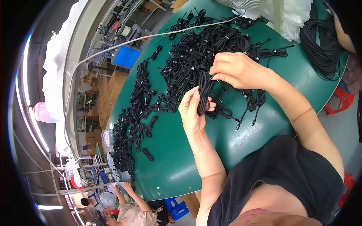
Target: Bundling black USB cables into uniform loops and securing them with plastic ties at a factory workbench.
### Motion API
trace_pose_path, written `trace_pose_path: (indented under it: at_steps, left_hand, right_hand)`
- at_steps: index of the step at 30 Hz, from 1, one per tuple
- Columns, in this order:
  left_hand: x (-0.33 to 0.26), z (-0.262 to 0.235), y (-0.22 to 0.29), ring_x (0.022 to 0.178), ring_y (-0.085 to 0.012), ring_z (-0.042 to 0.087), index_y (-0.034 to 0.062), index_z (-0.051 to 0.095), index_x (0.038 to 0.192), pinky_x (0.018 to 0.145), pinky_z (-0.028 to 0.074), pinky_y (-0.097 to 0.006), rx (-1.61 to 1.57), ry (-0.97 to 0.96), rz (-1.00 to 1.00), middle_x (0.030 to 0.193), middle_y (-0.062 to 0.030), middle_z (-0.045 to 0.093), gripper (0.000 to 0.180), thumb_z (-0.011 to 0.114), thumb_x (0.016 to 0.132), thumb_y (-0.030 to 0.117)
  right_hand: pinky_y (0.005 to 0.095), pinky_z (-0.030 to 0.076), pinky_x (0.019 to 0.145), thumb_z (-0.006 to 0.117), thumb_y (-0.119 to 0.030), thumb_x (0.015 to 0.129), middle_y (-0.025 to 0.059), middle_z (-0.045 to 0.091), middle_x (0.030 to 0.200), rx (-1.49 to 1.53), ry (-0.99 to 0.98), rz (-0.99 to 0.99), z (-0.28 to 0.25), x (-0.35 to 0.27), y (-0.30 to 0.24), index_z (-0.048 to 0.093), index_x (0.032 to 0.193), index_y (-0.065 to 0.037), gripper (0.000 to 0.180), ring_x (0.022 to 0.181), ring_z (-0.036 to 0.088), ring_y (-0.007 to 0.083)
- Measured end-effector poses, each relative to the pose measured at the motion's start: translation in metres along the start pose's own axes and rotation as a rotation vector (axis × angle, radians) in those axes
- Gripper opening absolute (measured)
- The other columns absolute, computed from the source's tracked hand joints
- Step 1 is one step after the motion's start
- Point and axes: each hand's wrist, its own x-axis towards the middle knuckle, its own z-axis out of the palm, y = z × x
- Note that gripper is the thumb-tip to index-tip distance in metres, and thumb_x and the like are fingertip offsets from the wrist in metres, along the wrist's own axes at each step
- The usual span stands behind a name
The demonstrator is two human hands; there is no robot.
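Note:
A folded black cable bundle (204, 90) is held upright over the near side of the pile, a dark band round its middle. My left hand (194, 107) wraps its fingers round the lower part of this bundle. Near its upper end my right hand (235, 71) pinches with thumb and fingers; what lies between those fingertips is too small to make out. Behind both hands spreads a big heap of bundled black cables (196, 49), several with light ties. Loose cable ends with plugs (237, 126) lie on the green table (169, 150) below my right hand.
More cable bundles (124, 139) run along the table's left edge. At the far right lies a large coil of black cable (320, 49) beside a clear plastic bag (296, 19). A white post and a fan (241, 3) stand at the back. Another person (135, 213) works at lower left.

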Motion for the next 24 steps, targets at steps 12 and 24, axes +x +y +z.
trace_pose_path:
  at_steps: [12,24]
  left_hand:
    - [0.001,0.005,-0.006,0.065,-0.0159,0.056,-0.0051,0.053,0.11,0.054,0.042,-0.022,-0.043,0.02,0.056,0.086,-0.0155,0.061,0.033,0.049,0.09,0.021]
    - [0.002,0.005,-0.008,0.081,-0.0157,0.056,-0.0029,0.052,0.114,0.063,0.044,-0.024,-0.14,-0.073,-0.026,0.098,-0.011,0.06,0.034,0.059,0.086,0.015]
  right_hand:
    - [0.0305,0.048,0.062,0.069,-0.027,0.074,0.0128,0.058,0.087,0.376,-0.087,0.488,0.01,0.003,-0.006,0.054,0.106,0.0,0.045,0.065,0.058,0.0199]
    - [0.0233,0.049,0.065,0.063,-0.012,0.082,0.0035,0.059,0.081,0.88,-0.028,0.596,0.019,0.003,0.006,0.057,0.112,-0.004,0.031,0.069,0.055,0.0082]
